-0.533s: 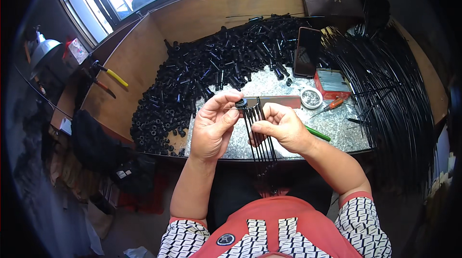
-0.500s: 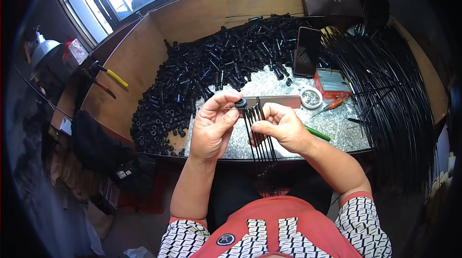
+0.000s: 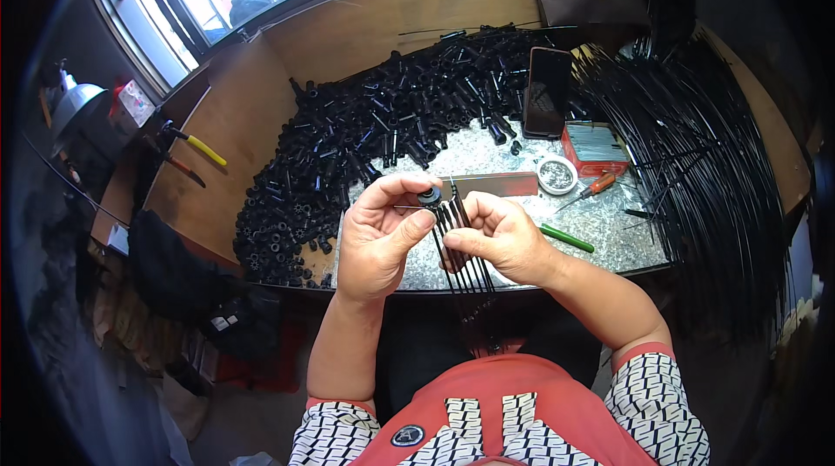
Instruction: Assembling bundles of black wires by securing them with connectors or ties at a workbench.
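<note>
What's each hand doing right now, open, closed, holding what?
Left hand: closed in a pinch on a small black round part.
Right hand: closed around a bundle of thin black rods that meet the part.

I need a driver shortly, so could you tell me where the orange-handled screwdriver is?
In the head view, the orange-handled screwdriver lies on the speckled worktop to the person's right, beside the small round dish and below the red box.

a dark phone screen [image 3: 548, 90] lies beside a flat red box [image 3: 594, 149].
</note>
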`<control>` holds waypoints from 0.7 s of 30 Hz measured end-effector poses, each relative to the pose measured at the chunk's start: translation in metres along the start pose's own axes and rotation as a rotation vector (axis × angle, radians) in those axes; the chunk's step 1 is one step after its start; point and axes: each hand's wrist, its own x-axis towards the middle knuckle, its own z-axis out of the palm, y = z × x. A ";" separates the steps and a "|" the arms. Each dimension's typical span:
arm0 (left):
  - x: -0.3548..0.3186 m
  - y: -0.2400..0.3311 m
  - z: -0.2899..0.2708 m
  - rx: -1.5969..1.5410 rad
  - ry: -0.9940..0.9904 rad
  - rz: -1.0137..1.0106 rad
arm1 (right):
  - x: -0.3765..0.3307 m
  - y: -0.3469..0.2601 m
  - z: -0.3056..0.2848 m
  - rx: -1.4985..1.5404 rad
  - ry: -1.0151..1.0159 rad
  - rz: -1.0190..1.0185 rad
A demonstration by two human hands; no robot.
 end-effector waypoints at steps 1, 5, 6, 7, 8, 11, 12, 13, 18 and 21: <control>-0.001 0.002 0.002 0.027 0.016 -0.002 | 0.000 -0.001 0.001 -0.018 -0.002 -0.006; 0.000 0.001 0.003 0.054 0.003 0.008 | -0.001 -0.001 0.003 0.002 -0.023 -0.020; 0.000 0.001 0.004 0.033 0.005 0.011 | 0.000 0.000 0.004 0.004 -0.021 -0.024; 0.000 0.002 0.005 0.012 0.007 0.014 | 0.000 0.001 0.004 -0.022 -0.034 -0.028; -0.001 0.001 0.005 0.014 0.004 0.013 | 0.000 0.002 0.004 -0.047 -0.047 -0.033; 0.000 -0.002 0.006 0.008 0.002 0.033 | -0.001 0.000 0.003 -0.054 -0.064 -0.031; 0.001 -0.003 0.007 0.001 0.008 0.038 | -0.002 0.000 0.001 -0.072 -0.072 -0.032; 0.001 -0.003 0.006 -0.003 0.019 0.046 | -0.001 0.000 0.001 -0.080 -0.100 -0.036; 0.000 0.001 0.007 0.078 0.013 0.129 | 0.000 -0.001 0.007 -0.049 -0.076 -0.058; -0.002 0.004 0.006 0.200 0.033 0.152 | 0.001 0.001 0.004 -0.037 -0.120 -0.041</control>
